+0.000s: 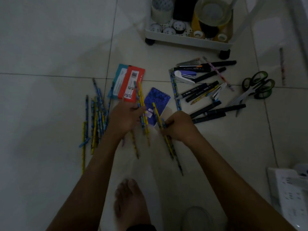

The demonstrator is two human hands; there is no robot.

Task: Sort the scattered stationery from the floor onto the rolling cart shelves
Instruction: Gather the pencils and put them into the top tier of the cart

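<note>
My left hand (124,118) grips a bunch of yellow and blue patterned pencils (141,100) over the floor. My right hand (179,126) holds two or three more pencils (168,144), tips pointing toward me. A pile of loose pencils (95,117) lies on the tiles left of my left hand. Between my hands rests a blue spiral notebook (157,104). Behind it lie a red packet (131,84) and a teal one. Black markers (206,90), a stapler (183,76) and scissors (256,87) are scattered at right. The white rolling cart (188,39) stands at the back.
The cart's bottom shelf holds tape rolls (211,12) of several sizes. One pencil (282,65) lies alone at far right. A white box (290,190) sits at the lower right. My bare foot (130,202) is on the tiles below my hands.
</note>
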